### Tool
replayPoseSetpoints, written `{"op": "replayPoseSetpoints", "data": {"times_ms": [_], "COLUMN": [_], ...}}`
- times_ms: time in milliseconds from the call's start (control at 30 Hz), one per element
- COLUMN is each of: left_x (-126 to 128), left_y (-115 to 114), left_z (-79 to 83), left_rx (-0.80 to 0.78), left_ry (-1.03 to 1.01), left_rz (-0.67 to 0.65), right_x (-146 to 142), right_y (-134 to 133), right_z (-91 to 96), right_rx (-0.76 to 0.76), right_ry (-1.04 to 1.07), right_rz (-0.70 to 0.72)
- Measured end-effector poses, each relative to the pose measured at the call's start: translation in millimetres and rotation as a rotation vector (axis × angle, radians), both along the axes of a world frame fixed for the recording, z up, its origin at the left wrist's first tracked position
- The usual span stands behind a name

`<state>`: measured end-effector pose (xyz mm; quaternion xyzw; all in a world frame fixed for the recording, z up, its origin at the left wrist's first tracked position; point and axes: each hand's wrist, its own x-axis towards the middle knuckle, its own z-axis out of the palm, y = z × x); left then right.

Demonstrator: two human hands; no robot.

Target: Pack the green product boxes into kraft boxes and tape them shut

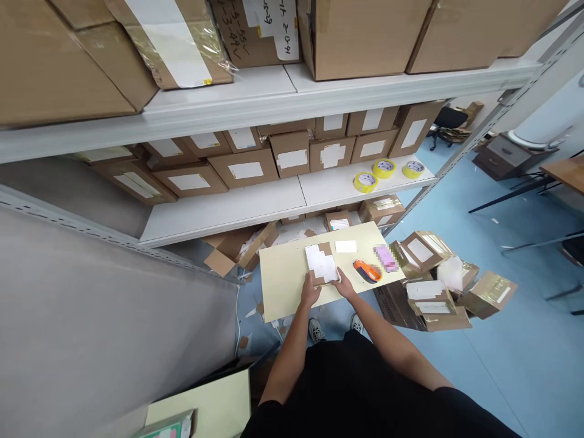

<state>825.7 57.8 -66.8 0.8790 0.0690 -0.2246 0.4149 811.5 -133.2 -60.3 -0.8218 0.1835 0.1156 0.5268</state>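
A small flat cardboard box (326, 278) with white paper labels on its top sits at the middle of a cream-coloured table (283, 274). At its near left corner my left hand (310, 291) is closed on the edge. My right hand (344, 285) grips the near right corner, its thumb by the label. Just beyond the box, to the right, is a white slip of paper (345, 246). Right of my right hand lies an orange and dark hand tool (367, 271), its exact kind unclear. A pink rectangular item (385, 258), pixelated, is near the table's right end.
Metal shelving (237, 210) rises behind the table, holding labelled cartons (246, 170) and yellow tape rolls (365, 182). Taped boxes (429, 292) are piled at the table's right. An open carton (237, 246) stands behind left; scraps litter the floor below. A grey wall (114, 304) borders the left.
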Motion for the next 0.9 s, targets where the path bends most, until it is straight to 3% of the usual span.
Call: {"op": "replayPoseSetpoints", "data": {"times_ms": [200,333,467,567,733,900], "left_x": [21.6,35.8,38.4,32.1,21.6,23.7], "left_y": [-23.9,-53.8,-74.7,-81.4,-87.1,-90.6], "left_z": [15.2,14.1,8.8,4.5,-0.9,-0.2], "left_rx": [0.194,0.366,0.465,0.463,0.428,0.422], "left_ry": [-0.100,0.061,0.160,0.145,0.133,0.177], "left_rz": [-0.273,-0.545,-0.569,-0.545,-0.462,-0.434], "right_x": [16.0,33.6,64.9,98.3,151.2,179.2], "right_y": [-16.9,-47.7,-88.7,-119.9,-160.8,-164.0], "right_z": [16.7,26.7,24.4,10.7,-28.7,-69.0], "right_rx": [0.025,0.003,-0.087,-0.150,-0.203,-0.347], "right_ry": [-0.106,-0.161,-0.085,0.032,0.275,0.391], "right_rz": [-0.044,-0.041,-0.102,-0.125,-0.064,0.001]}}
